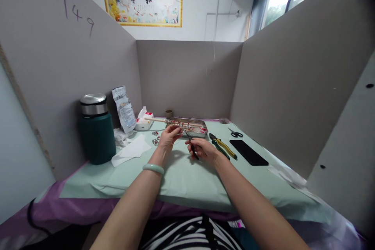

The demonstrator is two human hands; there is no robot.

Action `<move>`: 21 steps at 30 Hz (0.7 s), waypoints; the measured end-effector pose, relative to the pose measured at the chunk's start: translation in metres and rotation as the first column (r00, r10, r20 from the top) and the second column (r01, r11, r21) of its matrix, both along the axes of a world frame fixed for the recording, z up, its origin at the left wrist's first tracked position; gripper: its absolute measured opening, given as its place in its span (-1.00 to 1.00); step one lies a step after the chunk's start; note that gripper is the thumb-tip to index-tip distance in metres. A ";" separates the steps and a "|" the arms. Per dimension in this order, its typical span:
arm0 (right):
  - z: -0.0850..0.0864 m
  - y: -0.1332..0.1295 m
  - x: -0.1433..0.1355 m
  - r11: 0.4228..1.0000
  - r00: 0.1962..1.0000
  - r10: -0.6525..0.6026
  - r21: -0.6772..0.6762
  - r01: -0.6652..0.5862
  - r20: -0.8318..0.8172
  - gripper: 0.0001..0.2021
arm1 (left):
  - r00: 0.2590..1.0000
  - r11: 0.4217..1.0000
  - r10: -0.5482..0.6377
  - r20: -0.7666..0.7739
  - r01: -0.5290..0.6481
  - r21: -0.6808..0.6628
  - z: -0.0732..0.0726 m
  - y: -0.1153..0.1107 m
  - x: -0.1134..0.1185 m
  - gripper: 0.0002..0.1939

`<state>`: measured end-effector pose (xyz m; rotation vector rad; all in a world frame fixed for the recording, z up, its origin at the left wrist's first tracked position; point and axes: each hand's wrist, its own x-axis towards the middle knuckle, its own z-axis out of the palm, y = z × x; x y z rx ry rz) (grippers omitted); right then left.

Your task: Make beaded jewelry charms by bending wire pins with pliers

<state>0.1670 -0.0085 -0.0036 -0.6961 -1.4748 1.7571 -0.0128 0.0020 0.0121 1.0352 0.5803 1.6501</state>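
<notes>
My right hand (202, 150) is wrapped round small black-handled pliers (193, 149), whose metal jaws point up and left toward my other hand. My left hand (170, 136), with a green bangle (153, 168) on its wrist, is pinched closed just left of the jaws. What its fingertips hold is too small to make out. Right behind both hands lies a metal tray (205, 128) with red and clear beads in it. A thin wooden stick (155, 119) and beaded strands rest across it. Several small red-and-silver ornaments (155, 141) lie on the cloth left of my left hand.
Right of my hands lie green-and-yellow-handled pliers (230, 148), black scissors (236, 134) and a black phone-like slab (249, 152). On the left stand a green flask (98, 136), a foil pouch (124, 109) and a tissue box (144, 123), near white paper (131, 150). Grey panels (187, 78) enclose the table.
</notes>
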 end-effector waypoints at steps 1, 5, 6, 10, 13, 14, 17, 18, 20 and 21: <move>0.001 -0.001 0.000 1.000 1.000 -0.007 -0.003 0.007 0.001 -0.78 | 1.000 1.000 -0.001 -0.027 0.001 0.007 0.000 -0.001 0.000 -0.66; 0.005 -0.003 -0.001 0.999 0.999 -0.049 -0.020 0.049 -0.003 -0.78 | 0.988 0.998 0.012 -0.157 -0.004 0.055 0.000 -0.004 0.003 -0.69; 0.005 -0.004 -0.001 0.998 0.998 -0.064 -0.020 0.064 -0.003 -0.78 | 0.981 0.997 0.021 -0.191 -0.008 0.072 0.000 -0.005 0.003 -0.70; 0.005 -0.003 0.000 0.993 0.993 -0.120 0.014 0.120 0.008 -0.79 | 0.951 0.993 0.056 -0.303 -0.021 0.117 0.003 -0.009 0.007 -0.71; 0.004 -0.001 0.002 0.990 0.990 -0.141 0.024 0.140 0.024 -0.77 | 0.935 0.991 0.070 -0.349 -0.025 0.131 0.006 -0.012 0.008 -0.70; 0.004 0.000 0.003 0.990 0.990 -0.139 0.023 0.139 0.030 -0.77 | 0.929 0.991 0.074 -0.363 -0.026 0.135 0.007 -0.013 0.008 -0.71; 0.006 0.002 0.008 0.995 0.993 -0.103 -0.003 0.103 0.049 -0.75 | 0.911 0.989 0.085 -0.404 -0.028 0.145 0.010 -0.016 0.007 -0.72; 0.007 0.003 0.010 0.996 0.995 -0.081 -0.018 0.082 0.052 -0.75 | 0.905 0.989 0.083 -0.417 -0.022 0.148 0.011 -0.017 0.006 -0.73; 0.009 0.003 0.013 0.998 0.998 -0.024 -0.049 0.026 0.053 -0.74 | 0.895 0.989 0.064 -0.442 0.003 0.149 0.013 -0.019 0.006 -0.74; 0.010 0.003 0.014 0.998 0.999 0.002 -0.057 0.001 0.052 -0.73 | 0.890 0.989 0.053 -0.452 0.016 0.147 0.014 -0.019 0.005 -0.74</move>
